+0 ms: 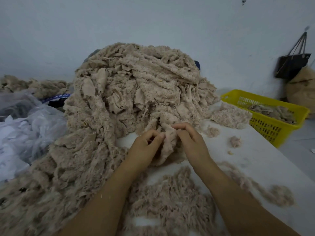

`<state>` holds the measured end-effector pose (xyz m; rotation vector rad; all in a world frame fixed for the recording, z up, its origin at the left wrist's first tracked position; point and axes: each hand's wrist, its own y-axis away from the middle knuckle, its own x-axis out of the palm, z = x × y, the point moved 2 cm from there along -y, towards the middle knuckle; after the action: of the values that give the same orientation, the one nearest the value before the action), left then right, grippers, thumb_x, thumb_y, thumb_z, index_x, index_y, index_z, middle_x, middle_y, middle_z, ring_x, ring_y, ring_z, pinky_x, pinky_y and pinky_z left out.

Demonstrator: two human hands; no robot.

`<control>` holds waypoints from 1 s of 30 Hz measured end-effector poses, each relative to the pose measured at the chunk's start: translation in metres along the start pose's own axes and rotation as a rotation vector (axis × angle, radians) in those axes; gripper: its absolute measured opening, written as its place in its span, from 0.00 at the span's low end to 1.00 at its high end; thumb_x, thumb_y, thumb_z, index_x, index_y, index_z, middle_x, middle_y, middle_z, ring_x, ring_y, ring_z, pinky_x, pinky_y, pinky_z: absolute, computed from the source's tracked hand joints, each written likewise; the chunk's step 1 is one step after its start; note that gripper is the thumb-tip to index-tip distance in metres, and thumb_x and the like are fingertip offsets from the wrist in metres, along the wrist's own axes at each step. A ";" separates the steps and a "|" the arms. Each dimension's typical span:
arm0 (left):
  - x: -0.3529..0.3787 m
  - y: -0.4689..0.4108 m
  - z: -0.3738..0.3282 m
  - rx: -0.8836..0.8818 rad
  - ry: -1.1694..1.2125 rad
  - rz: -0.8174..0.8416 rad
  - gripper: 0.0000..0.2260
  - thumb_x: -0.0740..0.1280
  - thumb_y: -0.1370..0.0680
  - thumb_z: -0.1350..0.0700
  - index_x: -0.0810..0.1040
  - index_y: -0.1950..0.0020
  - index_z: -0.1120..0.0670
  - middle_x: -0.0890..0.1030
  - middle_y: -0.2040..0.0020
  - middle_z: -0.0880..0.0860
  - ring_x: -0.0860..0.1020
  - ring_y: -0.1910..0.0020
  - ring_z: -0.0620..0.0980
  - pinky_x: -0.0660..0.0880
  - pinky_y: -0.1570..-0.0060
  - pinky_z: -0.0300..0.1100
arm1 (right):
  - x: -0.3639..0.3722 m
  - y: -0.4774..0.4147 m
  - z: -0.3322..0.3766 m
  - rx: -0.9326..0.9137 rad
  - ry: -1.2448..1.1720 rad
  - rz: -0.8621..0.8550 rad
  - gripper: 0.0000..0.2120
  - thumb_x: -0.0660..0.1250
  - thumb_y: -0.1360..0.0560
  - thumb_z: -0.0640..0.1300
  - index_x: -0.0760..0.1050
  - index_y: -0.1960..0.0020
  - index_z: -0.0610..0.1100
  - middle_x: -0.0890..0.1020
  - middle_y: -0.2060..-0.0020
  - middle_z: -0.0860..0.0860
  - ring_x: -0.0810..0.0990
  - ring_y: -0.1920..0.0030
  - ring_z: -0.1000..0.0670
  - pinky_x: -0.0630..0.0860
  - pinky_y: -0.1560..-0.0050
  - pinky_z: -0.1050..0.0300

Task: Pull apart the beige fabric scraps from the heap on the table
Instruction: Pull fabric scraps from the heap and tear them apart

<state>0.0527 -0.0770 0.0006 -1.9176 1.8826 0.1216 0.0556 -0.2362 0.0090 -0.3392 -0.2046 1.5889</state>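
Pulled fluff [170, 201] is lying nearest on the table [259, 160], while beyond it the left hand [144, 148] and right hand [190, 140] are pinching one beige scrap [167, 142] at the foot of the heap [136, 92] (fingertips close, apparently almost touching), likely needing an outward tug next.

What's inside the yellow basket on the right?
Beige fabric scraps lie loosely in the yellow basket, filling it only partly. The floor beneath them is covered.

A dark bag [292, 67] hangs on the pale bluish wall [153, 19].
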 end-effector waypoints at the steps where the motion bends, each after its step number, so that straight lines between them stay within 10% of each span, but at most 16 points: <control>1: -0.001 0.002 -0.001 -0.051 0.104 0.003 0.15 0.64 0.19 0.46 0.75 0.66 0.44 0.74 0.70 0.44 0.71 0.71 0.44 0.68 0.70 0.35 | -0.002 -0.001 -0.001 0.002 0.009 -0.052 0.12 0.59 0.18 0.45 0.78 0.53 0.58 0.80 0.57 0.63 0.77 0.58 0.67 0.71 0.60 0.75; 5: -0.004 0.002 -0.004 -0.168 0.410 -0.078 0.16 0.66 0.19 0.51 0.74 0.68 0.48 0.72 0.69 0.49 0.69 0.68 0.50 0.68 0.69 0.40 | -0.010 -0.004 -0.005 0.036 0.115 -0.203 0.06 0.59 0.17 0.52 0.73 0.50 0.55 0.74 0.46 0.59 0.73 0.54 0.71 0.69 0.58 0.78; 10: -0.006 0.002 -0.007 -0.122 0.468 -0.111 0.11 0.66 0.19 0.54 0.81 0.61 0.52 0.81 0.63 0.46 0.78 0.60 0.41 0.75 0.59 0.35 | 0.008 0.004 0.000 0.068 0.243 0.064 0.22 0.57 0.27 0.70 0.70 0.57 0.50 0.73 0.64 0.56 0.72 0.68 0.63 0.68 0.67 0.71; 14: -0.004 0.003 -0.006 -0.121 0.498 -0.095 0.09 0.66 0.19 0.54 0.81 0.56 0.55 0.80 0.61 0.51 0.78 0.62 0.46 0.77 0.63 0.38 | 0.014 0.001 -0.010 0.049 0.388 0.133 0.13 0.64 0.20 0.51 0.66 0.57 0.45 0.69 0.63 0.51 0.66 0.67 0.53 0.62 0.66 0.58; 20: -0.003 0.002 -0.009 -0.179 0.435 -0.123 0.17 0.64 0.18 0.51 0.76 0.67 0.48 0.73 0.68 0.52 0.72 0.71 0.48 0.71 0.70 0.41 | 0.003 0.000 -0.003 0.067 0.155 0.025 0.10 0.62 0.19 0.41 0.66 0.57 0.50 0.66 0.73 0.56 0.62 0.78 0.58 0.61 0.76 0.69; 25: 0.002 0.007 -0.011 -0.099 0.260 0.109 0.22 0.60 0.25 0.30 0.83 0.47 0.42 0.85 0.47 0.42 0.81 0.46 0.37 0.76 0.48 0.31 | 0.009 0.002 0.004 -0.033 0.129 0.045 0.07 0.64 0.20 0.42 0.73 0.53 0.53 0.77 0.63 0.57 0.73 0.67 0.61 0.69 0.66 0.71; 30: 0.000 0.002 -0.005 -0.313 0.588 -0.037 0.14 0.66 0.19 0.49 0.84 0.46 0.59 0.86 0.50 0.61 0.84 0.49 0.56 0.81 0.47 0.49 | 0.014 0.005 0.000 -0.048 0.196 0.166 0.08 0.64 0.20 0.45 0.73 0.52 0.59 0.79 0.54 0.58 0.77 0.57 0.61 0.71 0.59 0.72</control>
<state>0.0497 -0.0788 0.0047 -2.3897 2.3026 -0.1942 0.0511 -0.2224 0.0060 -0.5587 -0.0647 1.7037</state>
